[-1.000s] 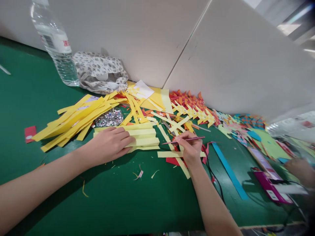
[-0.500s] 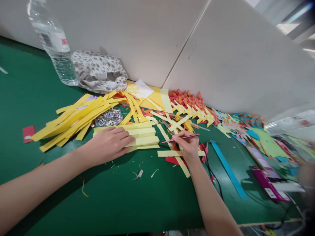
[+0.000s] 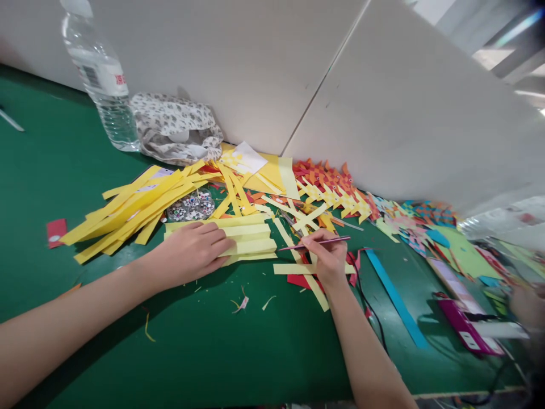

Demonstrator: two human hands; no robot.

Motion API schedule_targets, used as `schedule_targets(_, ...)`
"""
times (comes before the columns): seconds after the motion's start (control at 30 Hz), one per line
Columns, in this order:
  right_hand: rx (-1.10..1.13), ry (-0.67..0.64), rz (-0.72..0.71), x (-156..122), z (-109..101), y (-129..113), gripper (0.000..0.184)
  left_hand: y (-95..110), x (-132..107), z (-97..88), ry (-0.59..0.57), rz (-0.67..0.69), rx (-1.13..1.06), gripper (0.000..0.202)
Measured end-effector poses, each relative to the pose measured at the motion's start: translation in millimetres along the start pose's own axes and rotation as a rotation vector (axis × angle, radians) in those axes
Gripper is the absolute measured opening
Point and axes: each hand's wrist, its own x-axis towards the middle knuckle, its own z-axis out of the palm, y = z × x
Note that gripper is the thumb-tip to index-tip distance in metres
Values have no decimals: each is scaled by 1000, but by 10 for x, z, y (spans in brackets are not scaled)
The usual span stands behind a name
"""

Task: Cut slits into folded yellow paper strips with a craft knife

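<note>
My left hand [image 3: 200, 248] lies over a pleated sheet of pale yellow paper [image 3: 251, 238], its fingers together and resting flat on the folds. Between the thumb and fingers of my right hand [image 3: 330, 258] is a slim purple pointed stick [image 3: 298, 246], pen-like, its tip aimed left at the sheet's right edge. Whether the tip touches the paper I cannot tell. Below and beside that hand lie loose pale yellow strips [image 3: 293, 269] and a piece of red paper [image 3: 298, 280]. Left of the sheet is a pile of bright yellow strips [image 3: 136, 213].
A clear container of googly eyes [image 3: 191, 205], a patterned cloth pouch [image 3: 176, 122] and a water bottle [image 3: 108, 91] stand farther back. Woven paper fish [image 3: 326, 179] line the wall. A blue strip [image 3: 395, 298], magenta device [image 3: 464, 324] and another person's blurred hand [image 3: 528, 307] are rightward.
The whole view has shifted slightly, so things appear a little farther right and lower. Both hands keep nearly the same pose over the paper.
</note>
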Motion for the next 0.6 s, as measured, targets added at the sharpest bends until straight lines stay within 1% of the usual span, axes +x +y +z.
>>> schedule_targets(0.1, 0, -73, 32, -45, 70, -21, 15, 0, 0, 4, -1, -1, 0, 27)
schedule_targets(0.17, 12, -97, 48, -73, 124, -34, 16, 1, -2, 8, -4, -3, -4, 26)
schedule_targets(0.37, 3, -148, 22, -114, 229, -39, 13, 2, -5, 8, 0, -3, -16, 25)
schedule_targets(0.47, -13, -150, 32, -102, 203, -33, 13, 4, -2, 5, 2, -2, -13, 25)
schedule_targets(0.6, -54, -109, 9, -34, 66, -17, 15, 4, 1, 1, 8, 1, 0, 25)
